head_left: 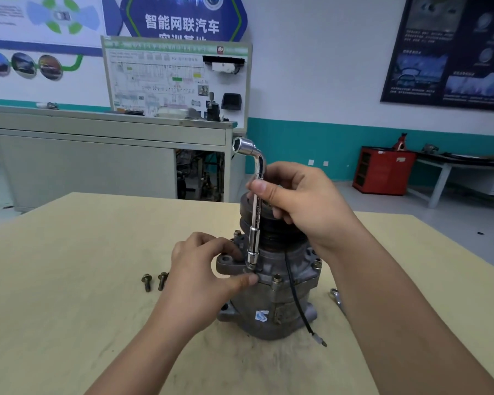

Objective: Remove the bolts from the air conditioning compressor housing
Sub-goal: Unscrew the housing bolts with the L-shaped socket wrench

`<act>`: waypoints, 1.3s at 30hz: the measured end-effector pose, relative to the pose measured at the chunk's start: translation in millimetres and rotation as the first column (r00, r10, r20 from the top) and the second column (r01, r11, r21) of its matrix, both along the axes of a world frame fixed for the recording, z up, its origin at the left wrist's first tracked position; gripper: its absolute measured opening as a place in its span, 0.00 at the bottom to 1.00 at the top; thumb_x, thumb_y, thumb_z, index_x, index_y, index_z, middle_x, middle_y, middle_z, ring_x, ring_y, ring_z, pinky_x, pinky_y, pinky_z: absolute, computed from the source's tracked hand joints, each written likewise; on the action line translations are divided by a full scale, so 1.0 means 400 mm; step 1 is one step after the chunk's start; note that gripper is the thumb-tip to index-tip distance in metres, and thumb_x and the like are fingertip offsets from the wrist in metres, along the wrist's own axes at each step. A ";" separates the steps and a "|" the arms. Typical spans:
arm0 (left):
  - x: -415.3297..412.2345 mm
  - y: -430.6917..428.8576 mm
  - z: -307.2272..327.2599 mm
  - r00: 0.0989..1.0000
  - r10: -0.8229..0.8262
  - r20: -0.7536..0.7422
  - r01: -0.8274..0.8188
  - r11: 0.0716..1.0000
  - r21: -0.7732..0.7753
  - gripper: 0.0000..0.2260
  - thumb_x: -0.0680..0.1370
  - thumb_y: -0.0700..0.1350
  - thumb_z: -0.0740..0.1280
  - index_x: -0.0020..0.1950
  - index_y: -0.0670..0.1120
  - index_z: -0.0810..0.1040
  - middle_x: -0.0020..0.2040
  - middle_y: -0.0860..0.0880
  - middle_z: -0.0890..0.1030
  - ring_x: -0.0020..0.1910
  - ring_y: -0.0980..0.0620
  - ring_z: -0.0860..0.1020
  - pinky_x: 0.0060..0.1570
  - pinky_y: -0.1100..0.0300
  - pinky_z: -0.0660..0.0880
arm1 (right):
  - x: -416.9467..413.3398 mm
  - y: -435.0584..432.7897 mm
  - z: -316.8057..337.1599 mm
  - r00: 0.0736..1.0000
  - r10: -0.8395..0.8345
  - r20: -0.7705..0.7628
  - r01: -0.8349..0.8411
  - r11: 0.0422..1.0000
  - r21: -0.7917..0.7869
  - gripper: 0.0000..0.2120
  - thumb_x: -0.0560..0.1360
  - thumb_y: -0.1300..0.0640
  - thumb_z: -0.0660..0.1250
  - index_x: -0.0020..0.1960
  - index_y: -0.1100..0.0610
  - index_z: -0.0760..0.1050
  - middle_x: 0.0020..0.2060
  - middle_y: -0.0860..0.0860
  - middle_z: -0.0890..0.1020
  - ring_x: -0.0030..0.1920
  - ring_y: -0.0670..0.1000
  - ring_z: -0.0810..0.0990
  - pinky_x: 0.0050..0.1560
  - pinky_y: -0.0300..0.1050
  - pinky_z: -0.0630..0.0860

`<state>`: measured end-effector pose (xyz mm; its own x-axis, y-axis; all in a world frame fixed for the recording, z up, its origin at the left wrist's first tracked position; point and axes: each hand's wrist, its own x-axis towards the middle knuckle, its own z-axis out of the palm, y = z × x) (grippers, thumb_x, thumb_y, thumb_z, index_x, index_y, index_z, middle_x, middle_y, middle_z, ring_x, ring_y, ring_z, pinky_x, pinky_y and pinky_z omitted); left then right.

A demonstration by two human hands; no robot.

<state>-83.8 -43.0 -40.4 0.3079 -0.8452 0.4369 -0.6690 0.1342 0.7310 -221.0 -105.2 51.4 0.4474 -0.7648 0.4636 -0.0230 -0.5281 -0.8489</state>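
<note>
Progress: judging partly done. Noting loose bolts (146, 282) lying on table (69, 280) beside upright compressor (268, 303), seated bolts (276, 278) awaiting removal. Clamping right hand (303, 201) round wrench (255, 212) on another; pinching compressor with left hand (203, 269).

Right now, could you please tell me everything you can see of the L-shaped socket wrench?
The L-shaped socket wrench is shiny chromed metal with stamped lettering along its shaft. It stands nearly upright: the short bent arm on top ends in an open hexagonal socket facing left; the lower socket sits on the flange of the compressor housing, hiding what it covers. The right hand grips the upper shaft; the left hand pinches the housing's mounting ear beside the lower socket.
</note>
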 end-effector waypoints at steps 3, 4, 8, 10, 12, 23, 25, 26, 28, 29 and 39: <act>-0.008 0.004 0.003 0.999 -0.006 -0.033 0.005 1.000 -0.015 0.11 0.63 0.51 0.78 0.35 0.61 0.76 0.47 0.60 0.71 0.54 0.58 0.65 0.44 0.73 0.62 | 0.002 0.001 0.004 0.998 0.018 0.068 -0.022 0.998 0.063 0.04 0.77 0.61 0.65 0.44 0.57 0.77 0.33 0.48 0.82 0.22 0.40 0.67 0.23 0.31 0.65; -0.009 0.004 0.005 0.999 -0.005 -0.039 0.004 1.000 -0.016 0.11 0.64 0.51 0.78 0.34 0.61 0.76 0.47 0.60 0.71 0.54 0.58 0.65 0.44 0.73 0.63 | 0.004 0.000 0.005 0.998 -0.011 0.066 0.006 0.997 0.073 0.05 0.78 0.61 0.64 0.44 0.57 0.76 0.33 0.49 0.81 0.21 0.40 0.67 0.23 0.32 0.66; -0.015 0.007 0.014 1.000 -0.001 -0.021 0.001 0.999 -0.040 0.11 0.65 0.49 0.78 0.33 0.61 0.76 0.47 0.61 0.73 0.53 0.60 0.65 0.45 0.78 0.61 | 0.014 -0.003 0.008 0.990 -0.138 -0.007 0.138 0.985 0.104 0.12 0.80 0.58 0.60 0.40 0.57 0.74 0.32 0.50 0.79 0.19 0.39 0.70 0.22 0.29 0.65; -0.017 0.010 0.020 1.000 -0.010 -0.023 0.008 0.997 -0.080 0.10 0.66 0.49 0.77 0.33 0.60 0.77 0.46 0.61 0.73 0.53 0.59 0.66 0.45 0.79 0.61 | 0.017 -0.005 0.010 0.985 -0.170 -0.038 0.173 0.979 0.108 0.13 0.81 0.57 0.59 0.39 0.55 0.74 0.32 0.49 0.78 0.19 0.38 0.70 0.22 0.29 0.65; -0.020 0.011 0.024 1.000 -0.003 -0.018 0.001 0.993 -0.119 0.09 0.67 0.48 0.76 0.34 0.59 0.78 0.46 0.61 0.74 0.54 0.58 0.67 0.46 0.77 0.62 | 0.017 -0.007 0.011 0.980 -0.189 -0.060 0.194 0.976 0.101 0.13 0.81 0.56 0.59 0.39 0.54 0.74 0.32 0.48 0.78 0.19 0.38 0.69 0.24 0.32 0.65; 0.096 0.039 0.026 0.971 0.186 -0.150 -0.210 0.963 -0.166 0.06 0.71 0.48 0.73 0.35 0.54 0.80 0.48 0.57 0.77 0.41 0.66 0.77 0.37 0.73 0.69 | 0.017 -0.014 0.011 0.974 -0.203 -0.106 0.208 0.977 0.046 0.13 0.80 0.54 0.61 0.38 0.54 0.75 0.29 0.46 0.77 0.20 0.39 0.68 0.31 0.39 0.65; 0.139 0.041 0.018 0.952 0.278 -0.127 -0.294 0.947 -0.131 0.08 0.72 0.47 0.73 0.33 0.54 0.79 0.47 0.56 0.77 0.38 0.74 0.73 0.32 0.77 0.66 | 0.017 -0.017 0.009 0.976 -0.196 -0.095 0.201 0.979 0.044 0.13 0.80 0.55 0.61 0.37 0.54 0.75 0.26 0.44 0.76 0.20 0.39 0.68 0.27 0.35 0.65; 0.161 0.042 0.012 0.942 0.315 -0.113 -0.327 0.939 -0.110 0.09 0.72 0.47 0.73 0.33 0.53 0.79 0.47 0.54 0.77 0.40 0.73 0.74 0.33 0.76 0.67 | 0.018 -0.018 0.009 0.977 -0.193 -0.090 0.197 0.979 0.045 0.13 0.80 0.55 0.61 0.37 0.54 0.75 0.25 0.43 0.76 0.20 0.39 0.68 0.25 0.33 0.65; 0.207 0.042 -0.005 0.918 0.390 -0.071 -0.392 0.920 -0.017 0.09 0.73 0.48 0.72 0.33 0.53 0.78 0.47 0.51 0.77 0.51 0.61 0.76 0.43 0.65 0.70 | 0.017 -0.019 0.007 0.979 -0.185 -0.083 0.189 0.981 0.049 0.13 0.80 0.55 0.62 0.37 0.54 0.75 0.26 0.44 0.76 0.20 0.38 0.68 0.22 0.30 0.64; 0.230 0.040 -0.014 0.909 0.416 -0.032 -0.414 0.909 0.057 0.09 0.74 0.49 0.71 0.33 0.54 0.78 0.46 0.49 0.78 0.56 0.48 0.75 0.46 0.57 0.70 | 0.016 -0.020 0.006 0.980 -0.182 -0.081 0.186 0.981 0.047 0.13 0.79 0.55 0.62 0.37 0.54 0.75 0.27 0.45 0.76 0.20 0.38 0.68 0.22 0.29 0.64; 0.296 -0.003 -0.106 0.875 0.378 0.301 -0.483 0.700 0.526 0.07 0.75 0.50 0.69 0.40 0.49 0.82 0.40 0.48 0.81 0.57 0.44 0.66 0.51 0.56 0.69 | 0.015 -0.019 0.005 0.971 -0.202 -0.128 0.206 0.978 0.016 0.12 0.79 0.54 0.63 0.38 0.54 0.76 0.28 0.46 0.78 0.22 0.39 0.69 0.26 0.32 0.66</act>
